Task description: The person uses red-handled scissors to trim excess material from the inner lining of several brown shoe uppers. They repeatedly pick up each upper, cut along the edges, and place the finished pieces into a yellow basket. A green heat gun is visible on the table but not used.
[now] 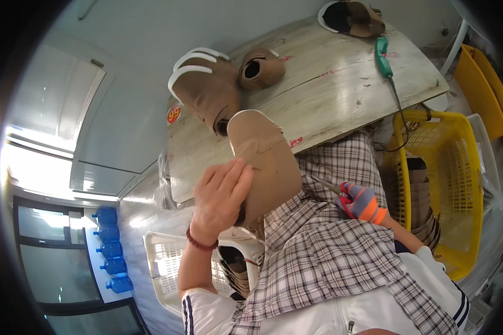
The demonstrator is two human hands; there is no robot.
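Note:
A tan-brown shoe upper (274, 173) with a pale edge is held over my lap at the table's near edge. My left hand (222, 192) grips it from the left, fingers lying together across its outer face; the thumb is hidden. To the right, low over the checked apron (330, 240), my right hand (366, 202) wears a grey and orange striped covering. It is closed round a pair of scissors (325, 183) with red handles, whose blades point left toward the upper and stay apart from it.
On the worn wooden table (318, 72) lie several brown uppers (207, 84), a smaller one (262, 70), a dark-lined one (355, 19) and a green corded tool (383, 57). A yellow basket (469, 212) with stacked brown pieces stands right; a white basket (162, 262) stands left.

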